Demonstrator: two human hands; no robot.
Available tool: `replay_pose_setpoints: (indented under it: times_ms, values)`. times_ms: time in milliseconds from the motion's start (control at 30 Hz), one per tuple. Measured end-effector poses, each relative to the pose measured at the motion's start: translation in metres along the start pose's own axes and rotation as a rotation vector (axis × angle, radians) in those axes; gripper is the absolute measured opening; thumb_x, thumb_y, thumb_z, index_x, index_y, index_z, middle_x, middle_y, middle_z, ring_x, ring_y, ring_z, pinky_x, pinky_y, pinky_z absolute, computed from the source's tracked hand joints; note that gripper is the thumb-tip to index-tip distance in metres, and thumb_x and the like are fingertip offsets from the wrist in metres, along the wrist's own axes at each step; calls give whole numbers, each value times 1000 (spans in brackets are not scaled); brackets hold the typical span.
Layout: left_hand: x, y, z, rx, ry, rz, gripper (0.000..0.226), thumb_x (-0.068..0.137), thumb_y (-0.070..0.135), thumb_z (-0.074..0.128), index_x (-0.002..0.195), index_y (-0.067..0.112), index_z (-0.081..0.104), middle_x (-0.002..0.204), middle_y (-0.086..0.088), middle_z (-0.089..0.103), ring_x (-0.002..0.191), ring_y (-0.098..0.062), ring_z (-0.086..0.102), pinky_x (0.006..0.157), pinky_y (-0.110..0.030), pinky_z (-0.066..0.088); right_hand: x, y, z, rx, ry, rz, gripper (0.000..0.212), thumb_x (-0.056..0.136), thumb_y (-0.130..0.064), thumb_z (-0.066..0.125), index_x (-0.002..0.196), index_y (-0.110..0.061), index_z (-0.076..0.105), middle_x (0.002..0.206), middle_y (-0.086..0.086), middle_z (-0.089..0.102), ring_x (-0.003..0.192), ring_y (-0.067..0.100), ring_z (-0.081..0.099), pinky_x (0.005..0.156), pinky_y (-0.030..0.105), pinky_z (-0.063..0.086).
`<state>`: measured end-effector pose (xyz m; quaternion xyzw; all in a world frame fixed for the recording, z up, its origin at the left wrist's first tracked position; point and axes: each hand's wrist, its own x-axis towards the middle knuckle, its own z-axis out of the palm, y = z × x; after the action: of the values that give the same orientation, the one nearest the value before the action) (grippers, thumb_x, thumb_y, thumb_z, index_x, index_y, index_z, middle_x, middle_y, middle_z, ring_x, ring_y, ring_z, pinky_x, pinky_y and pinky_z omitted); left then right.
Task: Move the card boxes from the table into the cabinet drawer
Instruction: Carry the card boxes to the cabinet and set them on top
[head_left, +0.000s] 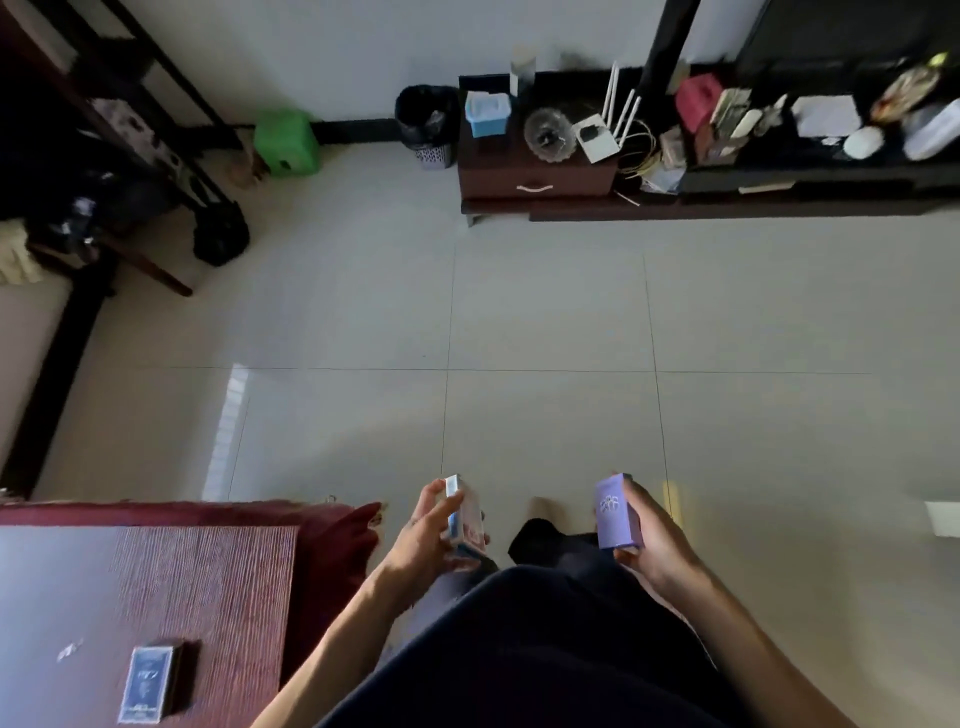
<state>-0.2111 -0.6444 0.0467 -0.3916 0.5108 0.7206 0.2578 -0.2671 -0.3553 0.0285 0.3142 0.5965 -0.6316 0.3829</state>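
Head view, looking down over a tiled floor (545, 312). Left hand (423, 540) grasps a pale box (465, 514), its fingers (441, 512) wrapped across the near face and the thumb behind; the box stands nearly upright, narrow edge toward the camera, with a blue stripe down one side. Right hand (654, 540) grasps a purple box (615, 512), held upright with its printed front facing the camera, the thumb along its right edge and the other fingers hidden behind it. Both boxes are carried in the air just ahead of the body, well apart from each other. A third, dark box (150, 680) lies flat on the counter (218, 582) at lower left, near the counter's front edge, clear of both hands. The counter top is reddish and ribbed, with a red cloth hanging at its far corner. The cabinet (535, 176) stands against the far wall, its drawer (537, 184) closed, pale handle showing, and its top is crowded with small items. Open floor lies between the hands and the cabinet; a bin (428, 124) stands just left of it.
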Motion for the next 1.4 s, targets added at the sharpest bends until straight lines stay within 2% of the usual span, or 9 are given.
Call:
replay_pose_setpoints:
  times_ms: [167, 367, 567, 700, 800, 967, 1133, 1300, 1400]
  values:
    - [23, 36, 18, 20, 21, 4, 38, 93, 41, 59, 128, 37, 46, 125, -21, 55, 98, -46, 70, 87, -63, 54, 23, -56, -9, -32, 4, -34, 36, 101, -52, 48, 124, -28, 61, 110, 7, 64, 90, 24, 63, 67, 33, 52]
    - [68, 79, 12, 4, 65, 18, 26, 91, 45, 60, 116, 42, 52, 123, -19, 58, 93, -42, 72, 75, -49, 60, 67, -109, 0, 21, 77, -33, 27, 92, -60, 60, 111, -43, 70, 106, 4, 69, 84, 23, 64, 55, 28, 54]
    - [127, 135, -1, 48, 67, 21, 17, 94, 45, 55, 111, 48, 53, 131, -17, 51, 102, -44, 68, 76, -50, 60, 105, -170, 18, 26, 138, -1, 30, 92, -60, 59, 116, -43, 64, 118, 4, 65, 101, 27, 65, 67, 37, 59]
    - [163, 187, 4, 109, 16, 57, 20, 95, 47, 51, 116, 46, 49, 132, -20, 49, 100, -42, 68, 69, -44, 60, 131, -214, 25, 76, 130, -18, 44, 88, -60, 63, 122, -31, 65, 104, 8, 62, 81, 23, 60, 58, 31, 52]
    - [187, 236, 25, 185, 4, 41, 18, 96, 44, 51, 113, 45, 51, 126, -19, 54, 91, -37, 72, 64, -38, 60, 151, -247, 29, 129, 123, -5, 43, 93, -55, 61, 126, -25, 64, 95, 6, 57, 72, 20, 55, 53, 28, 47]
    - [227, 308, 60, 184, -72, 62, 24, 95, 43, 55, 118, 41, 52, 125, -23, 57, 97, -44, 70, 71, -46, 58, 183, -296, 31, 158, 106, -33, 42, 96, -55, 57, 131, -31, 61, 116, 7, 65, 94, 22, 64, 62, 28, 55]
    - [271, 365, 97, 220, -63, 35, 26, 96, 41, 53, 121, 39, 50, 123, -26, 58, 94, -41, 72, 72, -47, 58, 225, -357, 14, 244, 90, -15, 31, 99, -46, 57, 126, -30, 61, 120, 13, 62, 95, 26, 64, 56, 28, 56]
    - [300, 424, 140, 197, -50, 43, 30, 98, 38, 52, 127, 35, 47, 123, -19, 55, 92, -38, 72, 75, -52, 61, 270, -424, -12, 294, 69, -4, 42, 98, -50, 56, 134, -27, 58, 131, 10, 62, 112, 30, 64, 68, 36, 61]
    - [316, 460, 160, 150, -16, 68, 28, 100, 33, 49, 127, 32, 45, 113, -15, 56, 82, -32, 69, 78, -53, 56, 297, -467, -17, 292, 14, 11, 52, 98, -56, 53, 142, -28, 53, 135, 11, 58, 116, 30, 61, 71, 36, 59]
